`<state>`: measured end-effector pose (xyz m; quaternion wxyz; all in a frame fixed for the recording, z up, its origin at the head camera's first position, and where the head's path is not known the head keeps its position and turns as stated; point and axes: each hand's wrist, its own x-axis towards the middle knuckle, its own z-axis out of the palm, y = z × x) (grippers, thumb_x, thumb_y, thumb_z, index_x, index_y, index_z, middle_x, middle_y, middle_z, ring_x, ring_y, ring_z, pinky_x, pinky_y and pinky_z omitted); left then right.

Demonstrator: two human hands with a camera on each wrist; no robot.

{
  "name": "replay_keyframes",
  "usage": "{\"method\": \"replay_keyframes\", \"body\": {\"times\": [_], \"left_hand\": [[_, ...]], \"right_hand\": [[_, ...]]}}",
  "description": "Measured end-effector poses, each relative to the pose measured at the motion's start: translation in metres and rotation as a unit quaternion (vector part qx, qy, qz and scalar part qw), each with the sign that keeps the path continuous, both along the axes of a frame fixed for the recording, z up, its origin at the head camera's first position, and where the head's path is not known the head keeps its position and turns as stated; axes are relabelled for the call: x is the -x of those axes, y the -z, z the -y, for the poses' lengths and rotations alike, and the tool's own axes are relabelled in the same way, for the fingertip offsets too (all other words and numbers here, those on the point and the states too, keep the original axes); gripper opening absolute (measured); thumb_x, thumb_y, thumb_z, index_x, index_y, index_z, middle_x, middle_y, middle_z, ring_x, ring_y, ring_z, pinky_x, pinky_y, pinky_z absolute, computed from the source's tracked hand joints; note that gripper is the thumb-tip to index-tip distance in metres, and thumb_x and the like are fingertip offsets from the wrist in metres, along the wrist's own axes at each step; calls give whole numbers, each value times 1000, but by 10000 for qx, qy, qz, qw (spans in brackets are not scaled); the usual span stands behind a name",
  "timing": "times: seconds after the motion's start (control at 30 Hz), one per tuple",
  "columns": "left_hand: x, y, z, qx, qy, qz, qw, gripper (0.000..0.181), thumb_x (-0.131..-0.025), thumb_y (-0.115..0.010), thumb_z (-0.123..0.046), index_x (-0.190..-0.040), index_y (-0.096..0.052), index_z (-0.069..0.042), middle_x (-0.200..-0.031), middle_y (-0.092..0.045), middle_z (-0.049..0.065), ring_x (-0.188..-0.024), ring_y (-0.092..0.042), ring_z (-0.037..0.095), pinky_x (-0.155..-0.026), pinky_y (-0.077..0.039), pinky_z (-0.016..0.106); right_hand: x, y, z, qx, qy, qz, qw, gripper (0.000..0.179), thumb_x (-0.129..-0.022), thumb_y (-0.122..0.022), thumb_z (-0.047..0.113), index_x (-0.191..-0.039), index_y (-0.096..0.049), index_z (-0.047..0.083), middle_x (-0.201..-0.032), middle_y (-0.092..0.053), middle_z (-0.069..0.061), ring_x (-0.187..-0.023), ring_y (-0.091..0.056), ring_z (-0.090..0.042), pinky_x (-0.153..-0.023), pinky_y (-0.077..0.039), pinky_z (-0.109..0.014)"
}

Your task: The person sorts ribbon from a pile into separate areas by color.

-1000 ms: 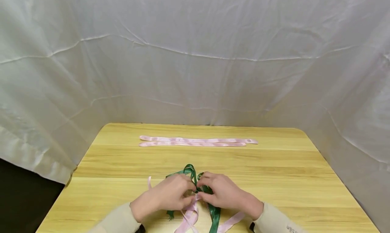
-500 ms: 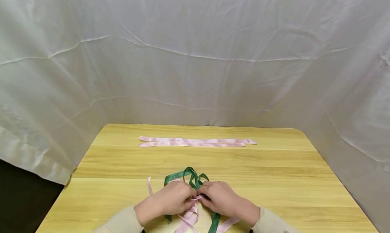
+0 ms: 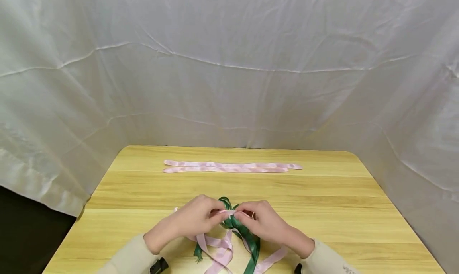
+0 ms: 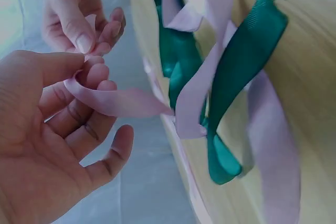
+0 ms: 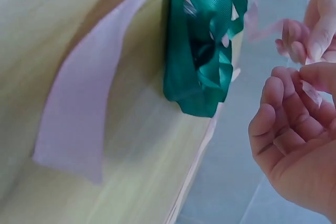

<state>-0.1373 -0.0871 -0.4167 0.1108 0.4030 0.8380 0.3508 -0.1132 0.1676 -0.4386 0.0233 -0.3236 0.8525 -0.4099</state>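
In the head view my left hand (image 3: pixel 193 218) and right hand (image 3: pixel 265 222) meet above the front of the table. Thumbs and fingers of both pinch a short taut stretch of pink satin ribbon (image 3: pixel 230 212), held over a bunched green ribbon (image 3: pixel 234 223). From the left hand, the left wrist view shows the pink ribbon (image 4: pixel 126 102) curving toward the green ribbon (image 4: pixel 247 61), which has a frayed end. In the right wrist view the green ribbon (image 5: pixel 202 61) hangs in folds, with a pink tail (image 5: pixel 84 93) beside it. Where the ribbons cross is partly hidden.
Two pink ribbon strips (image 3: pixel 226 170) lie side by side across the back of the wooden table (image 3: pixel 322 194). A pale curtain (image 3: pixel 229 87) surrounds the table's back and sides. A loose pink tail (image 3: pixel 272 260) lies near the front edge.
Both hands were close together low over the ribbons half a second ago. They have risen and moved slightly apart, drawing a pink ribbon taut between them; more of the looped ribbon below shows.
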Motion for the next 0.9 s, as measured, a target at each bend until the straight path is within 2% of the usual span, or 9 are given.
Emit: {"method": "replay_keyframes", "body": {"times": [0.17, 0.33, 0.53, 0.6, 0.77, 0.9], "left_hand": [[3, -7, 8, -266, -284, 182, 9991, 23, -108, -62, -28, -87, -68, -20, -63, -44, -15, -51, -34, -3, -51, -30, 16], [11, -11, 19, -553, -501, 39, 9972, 17, -105, -65, -22, -90, -72, -20, -66, -50, -14, -56, -40, -2, -55, -37, 18], [21, -16, 32, -723, -647, -149, 9952, 12, -102, -67, -17, -95, -77, -16, -81, -70, -5, -70, -53, 1, -65, -46, 22], [22, -19, 35, -696, -708, -203, 9949, 12, -102, -66, -14, -97, -78, -16, -87, -74, -3, -75, -57, 3, -67, -48, 23], [25, -20, 40, -662, -856, -240, 9938, 16, -98, -63, -7, -103, -78, -10, -87, -72, -4, -74, -55, 5, -66, -48, 23], [27, -19, 42, -723, -955, -130, 9927, 22, -98, -61, -5, -113, -77, -5, -82, -66, -6, -70, -53, 4, -62, -46, 22]], "right_hand": [[4, -8, -7, 98, 268, 123, 9995, 18, -108, -62, 23, -102, -78, 18, -73, -66, 0, -58, -43, 5, -53, -42, -18], [8, -16, -18, 177, 520, 109, 9984, 16, -108, -61, 23, -101, -76, 23, -75, -67, 6, -59, -50, 2, -53, -46, -21], [13, -26, -32, 183, 865, 450, 9951, 17, -109, -59, 24, -103, -75, 23, -81, -68, 9, -67, -66, -23, -56, -51, -26], [15, -30, -35, 164, 957, 469, 9942, 18, -109, -58, 24, -102, -75, 24, -82, -69, 9, -69, -67, -26, -56, -51, -27], [17, -35, -40, 112, 1144, 420, 9925, 20, -108, -58, 24, -97, -74, 26, -82, -69, 9, -71, -68, -23, -57, -51, -28], [19, -37, -43, 95, 1262, 361, 9913, 20, -109, -58, 25, -97, -74, 26, -82, -68, 9, -71, -68, -22, -59, -52, -28]]}}
